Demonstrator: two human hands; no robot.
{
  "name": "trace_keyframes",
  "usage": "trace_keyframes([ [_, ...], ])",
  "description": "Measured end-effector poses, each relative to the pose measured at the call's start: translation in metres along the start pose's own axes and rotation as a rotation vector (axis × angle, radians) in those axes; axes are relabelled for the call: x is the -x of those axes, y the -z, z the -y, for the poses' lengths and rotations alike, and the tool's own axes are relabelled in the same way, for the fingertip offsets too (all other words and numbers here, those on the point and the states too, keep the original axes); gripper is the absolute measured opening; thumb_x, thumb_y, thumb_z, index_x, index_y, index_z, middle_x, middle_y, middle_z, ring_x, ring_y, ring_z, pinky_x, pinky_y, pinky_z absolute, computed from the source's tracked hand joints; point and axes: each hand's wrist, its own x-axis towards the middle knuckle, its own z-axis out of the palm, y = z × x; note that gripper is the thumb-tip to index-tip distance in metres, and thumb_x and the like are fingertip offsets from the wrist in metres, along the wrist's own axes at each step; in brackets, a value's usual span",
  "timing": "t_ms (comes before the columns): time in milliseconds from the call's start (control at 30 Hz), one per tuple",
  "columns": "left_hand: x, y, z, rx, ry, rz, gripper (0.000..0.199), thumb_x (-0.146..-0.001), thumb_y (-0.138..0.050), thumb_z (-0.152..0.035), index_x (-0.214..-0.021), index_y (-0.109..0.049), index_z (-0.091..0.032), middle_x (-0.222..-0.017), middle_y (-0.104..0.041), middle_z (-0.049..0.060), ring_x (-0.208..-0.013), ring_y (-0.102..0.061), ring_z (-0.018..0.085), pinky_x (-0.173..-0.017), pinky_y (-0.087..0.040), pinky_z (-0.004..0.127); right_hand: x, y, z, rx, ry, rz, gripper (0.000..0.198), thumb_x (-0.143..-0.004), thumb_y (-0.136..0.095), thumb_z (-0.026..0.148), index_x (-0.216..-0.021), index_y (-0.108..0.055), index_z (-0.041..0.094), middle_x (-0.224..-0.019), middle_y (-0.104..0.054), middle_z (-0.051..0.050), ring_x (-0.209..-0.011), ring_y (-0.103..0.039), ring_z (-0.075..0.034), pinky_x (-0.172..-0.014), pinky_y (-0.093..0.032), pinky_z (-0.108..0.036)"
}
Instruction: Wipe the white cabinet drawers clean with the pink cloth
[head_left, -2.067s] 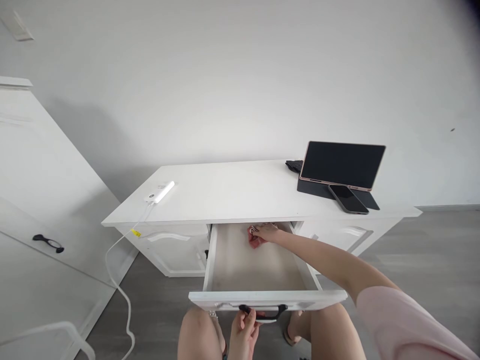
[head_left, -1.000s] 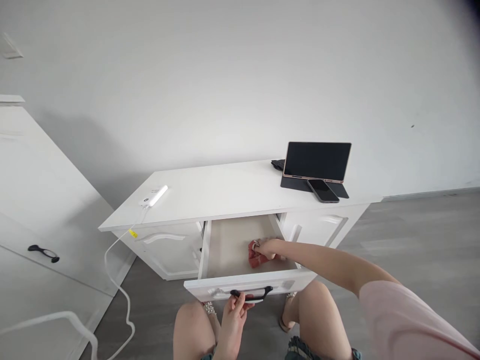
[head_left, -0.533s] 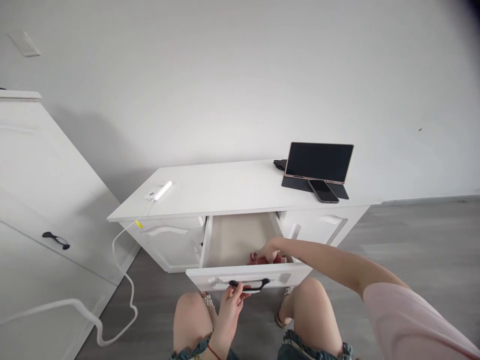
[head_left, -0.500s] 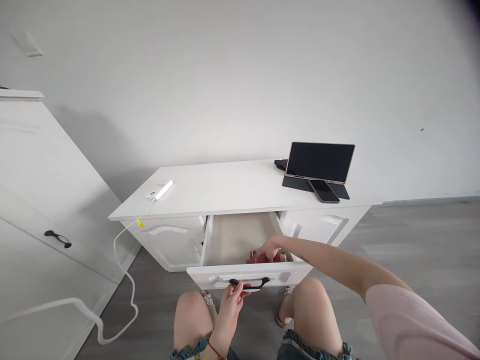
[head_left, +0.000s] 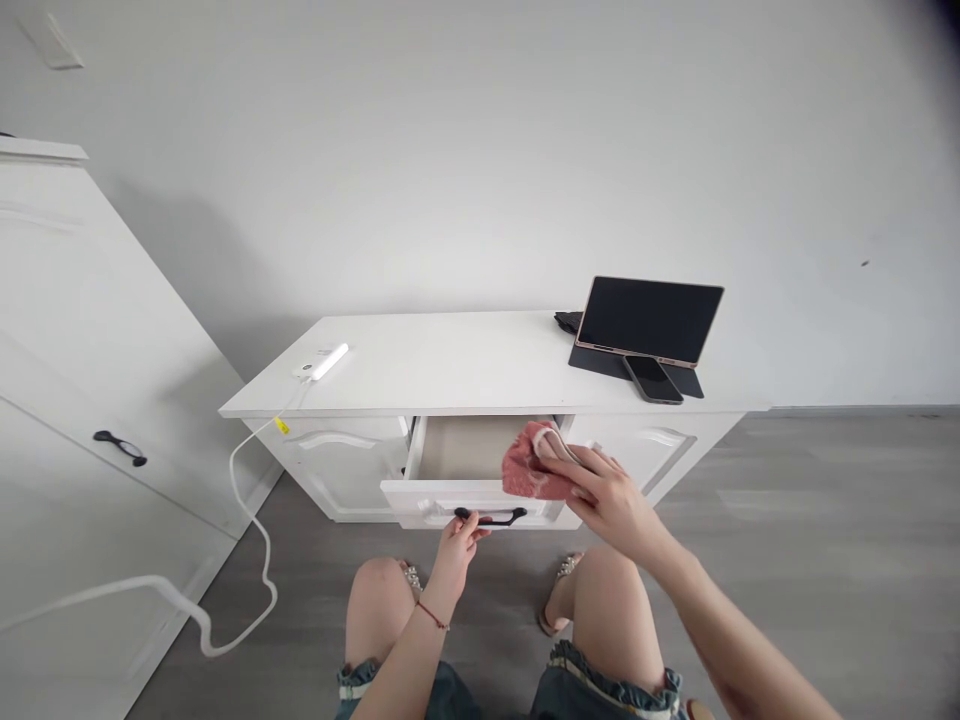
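Drawer (head_left: 457, 470), part open; cloth (head_left: 529, 470) above it.
Left hand (head_left: 461, 533) pinches handle (head_left: 491, 517); right hand (head_left: 600, 490) grips cloth. Risk: cloth trapped at the front edge if pushed shut.

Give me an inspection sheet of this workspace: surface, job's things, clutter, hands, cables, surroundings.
Surface: white cabinet top, mostly bare.
Job's things: drawer partly open; red cloth held above its front edge; black drawer handle.
Clutter: tablet propped on a dark stand, phone leaning against it, white power bank at the top's left end.
Hands: left hand fingers on the drawer handle; right hand grips the red cloth.
Cables: white cable runs from the power bank over the edge and along the floor.
Surroundings: white wall, grey wood floor, white cupboard door with a black handle on the left.
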Motion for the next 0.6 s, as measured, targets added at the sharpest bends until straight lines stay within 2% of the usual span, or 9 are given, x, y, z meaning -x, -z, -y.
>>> trace_keyframes([
  [133, -0.016, -0.008, 0.0, 0.079, -0.041, -0.01, 0.049, -0.049, -0.088, -0.051, -0.063, -0.051, -0.022, -0.087, -0.073, 0.007, -0.079, -0.067, 0.018, -0.098, -0.041, 0.04, 0.038, -0.058, -0.012, 0.084, -0.186, -0.22, 0.05, -0.089, -0.042, 0.013, -0.132, -0.06, 0.032, -0.125, -0.057, -0.009, -0.104, -0.052, -0.027, -0.088, -0.05, -0.042],
  [267, -0.021, -0.014, 0.0, 0.183, -0.05, -0.014, 0.052, -0.044, -0.092, -0.047, -0.065, -0.052, -0.022, -0.082, -0.073, 0.004, -0.079, -0.065, 0.016, -0.103, -0.04, 0.039, 0.041, -0.108, -0.011, 0.14, -0.257, -0.227, 0.055, -0.089, -0.039, 0.01, -0.135, -0.057, 0.033, -0.129, -0.055, -0.008, -0.102, -0.05, -0.027, -0.088, -0.048, -0.043],
  [367, -0.022, -0.012, 0.001, 0.214, -0.059, 0.002, 0.052, -0.047, -0.091, -0.045, -0.063, -0.048, -0.022, -0.075, -0.069, 0.002, -0.078, -0.065, 0.016, -0.103, -0.041, 0.041, 0.028, -0.122, 0.007, 0.218, -0.293, -0.171, 0.055, -0.088, -0.043, 0.014, -0.138, -0.054, 0.036, -0.131, -0.056, -0.008, -0.101, -0.048, -0.029, -0.087, -0.044, -0.045],
  [500, -0.022, -0.01, 0.005, 0.199, -0.097, -0.004, 0.048, -0.057, -0.087, -0.041, -0.062, -0.042, -0.022, -0.068, -0.062, -0.002, -0.075, -0.065, 0.016, -0.1, -0.043, 0.042, 0.003, -0.131, 0.04, 0.252, -0.236, -0.103, 0.059, -0.089, -0.047, 0.016, -0.143, -0.049, 0.039, -0.131, -0.056, -0.01, -0.102, -0.046, -0.03, -0.084, -0.041, -0.045],
  [600, -0.016, -0.023, 0.003, -0.032, -0.237, -0.009, 0.026, -0.075, -0.072, -0.036, -0.07, -0.05, -0.022, -0.078, -0.064, 0.002, -0.086, -0.068, 0.023, -0.097, -0.045, 0.049, -0.017, -0.143, 0.064, 0.195, -0.158, -0.062, 0.06, -0.09, -0.05, 0.02, -0.146, -0.043, 0.04, -0.134, -0.055, -0.01, -0.101, -0.044, -0.03, -0.084, -0.039, -0.045],
])
